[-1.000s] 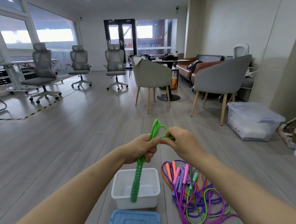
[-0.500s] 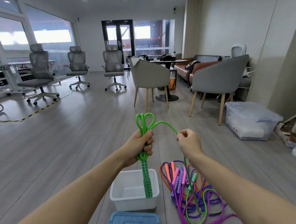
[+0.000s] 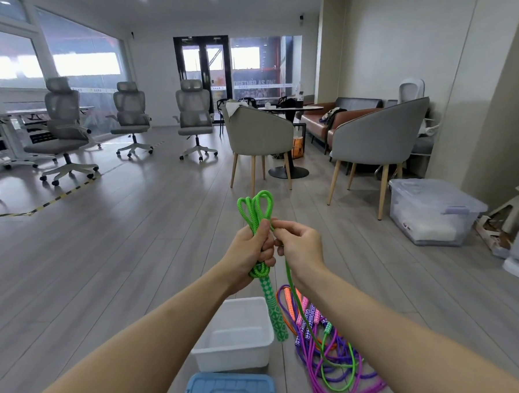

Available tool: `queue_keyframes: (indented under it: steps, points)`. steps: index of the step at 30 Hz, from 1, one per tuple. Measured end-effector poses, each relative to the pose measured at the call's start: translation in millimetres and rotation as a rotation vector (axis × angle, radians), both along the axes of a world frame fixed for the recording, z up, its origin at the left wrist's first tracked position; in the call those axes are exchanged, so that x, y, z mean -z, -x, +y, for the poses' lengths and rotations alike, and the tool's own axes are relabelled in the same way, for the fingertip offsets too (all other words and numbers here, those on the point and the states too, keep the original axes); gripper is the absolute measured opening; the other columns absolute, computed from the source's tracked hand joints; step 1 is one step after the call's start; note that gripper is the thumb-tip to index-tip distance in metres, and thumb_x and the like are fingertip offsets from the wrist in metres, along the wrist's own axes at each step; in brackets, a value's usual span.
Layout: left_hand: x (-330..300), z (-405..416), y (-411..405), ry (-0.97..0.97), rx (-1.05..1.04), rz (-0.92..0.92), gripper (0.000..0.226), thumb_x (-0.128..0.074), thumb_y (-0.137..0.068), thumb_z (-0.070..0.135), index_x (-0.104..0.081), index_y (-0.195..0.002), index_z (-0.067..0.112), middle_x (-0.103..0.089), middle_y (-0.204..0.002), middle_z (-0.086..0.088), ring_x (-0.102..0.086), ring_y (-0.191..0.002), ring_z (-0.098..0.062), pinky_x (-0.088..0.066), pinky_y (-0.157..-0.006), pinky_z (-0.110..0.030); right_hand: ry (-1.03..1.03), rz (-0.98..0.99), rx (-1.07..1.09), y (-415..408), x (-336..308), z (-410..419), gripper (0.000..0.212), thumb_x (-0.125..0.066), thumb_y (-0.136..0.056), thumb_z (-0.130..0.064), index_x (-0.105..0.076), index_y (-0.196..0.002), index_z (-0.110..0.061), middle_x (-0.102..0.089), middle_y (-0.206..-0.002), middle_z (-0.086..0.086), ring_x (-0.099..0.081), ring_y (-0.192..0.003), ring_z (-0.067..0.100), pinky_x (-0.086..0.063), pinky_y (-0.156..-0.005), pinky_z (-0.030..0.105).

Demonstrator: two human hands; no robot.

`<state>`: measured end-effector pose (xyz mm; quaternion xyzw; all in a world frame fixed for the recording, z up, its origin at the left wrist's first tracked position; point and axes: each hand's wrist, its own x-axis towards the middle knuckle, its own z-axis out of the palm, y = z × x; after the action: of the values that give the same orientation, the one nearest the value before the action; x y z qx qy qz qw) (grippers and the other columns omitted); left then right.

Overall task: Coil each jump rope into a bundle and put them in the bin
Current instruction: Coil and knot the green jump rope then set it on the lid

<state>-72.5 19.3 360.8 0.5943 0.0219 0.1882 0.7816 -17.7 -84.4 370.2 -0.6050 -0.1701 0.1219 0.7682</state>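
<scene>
My left hand grips a green jump rope folded into several loops that stick up above the fist. Its green patterned handle hangs down below the hand. My right hand pinches the same rope's free strand right beside the left hand; that strand trails down to the floor. Below the hands a white bin stands open on the floor, with nothing seen inside. A tangled pile of orange, purple, pink and green ropes lies on the floor right of the bin.
A blue lid lies on the floor just in front of the bin. Grey armchairs and a round table stand ahead; a clear lidded storage box sits at the right wall. Office chairs line the left.
My right hand has come back to the left hand, laying another loop of green rope into the bundle. The hanging handle has swung right, off the bin.
</scene>
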Motion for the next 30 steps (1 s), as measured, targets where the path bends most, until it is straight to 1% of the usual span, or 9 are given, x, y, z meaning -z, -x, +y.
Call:
queue_keyframes:
  steps: [3, 6, 8, 11, 14, 17, 24, 27, 30]
  points:
    - [3.5, 1.6, -2.4, -0.059, -0.066, 0.019, 0.030, -0.044, -0.109, 0.032, -0.060, -0.107, 0.007, -0.038, -0.062, 0.002, -0.034, -0.049, -0.009, -0.037, -0.048, -0.023, 0.076, -0.057, -0.023, 0.8, -3.4, -2.9, 0.023, -0.061, -0.092, 0.003, -0.078, -0.095, -0.011, -0.067, -0.066, 0.003, -0.053, -0.054, 0.010, -0.048, -0.054, 0.026]
    - [5.1, 0.0, -4.8, -0.146, -0.199, 0.034, 0.028, -0.045, -0.109, 0.033, -0.057, -0.102, 0.009, -0.043, -0.059, 0.005, -0.038, -0.049, -0.010, -0.039, -0.049, -0.027, 0.063, -0.066, -0.004, -1.0, -2.1, -4.1, 0.008, -0.072, -0.088, -0.001, -0.071, -0.090, -0.009, -0.070, -0.072, 0.007, -0.061, -0.063, 0.015, -0.050, -0.058, 0.030]
    - [6.3, 0.8, -9.2, -0.166, -0.303, 0.071, 0.030, -0.045, -0.108, 0.037, -0.057, -0.100, 0.012, -0.048, -0.060, 0.004, -0.044, -0.052, -0.013, -0.041, -0.053, -0.031, 0.055, -0.053, -0.012, 0.1, 0.2, -2.5, 0.010, -0.074, -0.087, -0.003, -0.066, -0.090, -0.006, -0.068, -0.071, 0.009, -0.061, -0.062, 0.018, -0.050, -0.057, 0.029]
    - [0.4, 2.7, -16.7, 0.035, -0.362, 0.088, 0.032, -0.046, -0.107, 0.042, -0.052, -0.096, 0.013, -0.055, -0.072, -0.003, -0.052, -0.053, -0.018, -0.045, -0.053, -0.033, 0.070, -0.082, -0.112, 6.6, 0.4, -0.9, 0.008, -0.073, -0.090, -0.004, -0.068, -0.096, -0.002, -0.066, -0.067, 0.008, -0.059, -0.055, 0.013, -0.048, -0.050, 0.025]
    - [-13.3, 12.1, -21.1, 0.343, -0.342, 0.001, 0.029, -0.041, -0.109, 0.040, -0.048, -0.094, 0.016, -0.064, -0.084, -0.004, -0.065, -0.068, -0.018, -0.053, -0.063, -0.035, 0.077, -0.125, -0.227, 9.0, 0.7, -4.2, 0.010, -0.070, -0.093, -0.005, -0.071, -0.099, 0.002, -0.067, -0.072, 0.014, -0.054, -0.050, 0.013, -0.041, -0.045, 0.023]
    - [-21.0, 26.2, -17.7, 0.457, -0.264, -0.111, 0.030, -0.038, -0.109, 0.042, -0.046, -0.090, 0.019, -0.049, -0.066, 0.004, -0.055, -0.056, -0.011, -0.048, -0.058, -0.026, 0.185, -0.243, -0.362, 5.5, 4.2, -12.5, 0.012, -0.067, -0.097, -0.008, -0.073, -0.103, 0.001, -0.070, -0.077, 0.012, -0.049, -0.048, 0.011, -0.038, -0.044, 0.019]
    - [-30.0, 63.0, -2.7, 0.506, -0.197, -0.200, 0.034, -0.040, -0.106, 0.048, -0.049, -0.086, 0.021, -0.033, -0.060, 0.008, -0.032, -0.043, -0.005, -0.034, -0.045, -0.018, 0.404, -0.424, -0.499, -23.3, 14.9, -41.3, 0.011, -0.067, -0.099, -0.017, -0.076, -0.097, -0.010, -0.070, -0.072, 0.006, -0.044, -0.049, 0.007, -0.035, -0.045, 0.018]
    - [-28.7, 79.2, 6.7, 0.479, -0.187, -0.152, 0.036, -0.042, -0.105, 0.050, -0.049, -0.085, 0.021, -0.027, -0.057, 0.009, -0.025, -0.041, -0.004, -0.026, -0.039, -0.018, 0.529, -0.526, -0.443, -36.1, 21.7, -52.2, 0.014, -0.065, -0.100, -0.023, -0.076, -0.094, -0.017, -0.065, -0.068, -0.002, -0.049, -0.053, 0.000, -0.039, -0.053, 0.016]
    - [-25.1, 79.6, 15.7, 0.299, -0.188, 0.000, 0.033, -0.043, -0.106, 0.048, -0.047, -0.088, 0.021, -0.024, -0.060, 0.008, -0.023, -0.043, -0.006, -0.025, -0.039, -0.019, 0.564, -0.635, -0.349, -41.1, 27.5, -55.0, 0.012, -0.064, -0.100, -0.026, -0.073, -0.091, -0.024, -0.057, -0.068, -0.004, -0.047, -0.060, 0.004, -0.039, -0.061, 0.029]
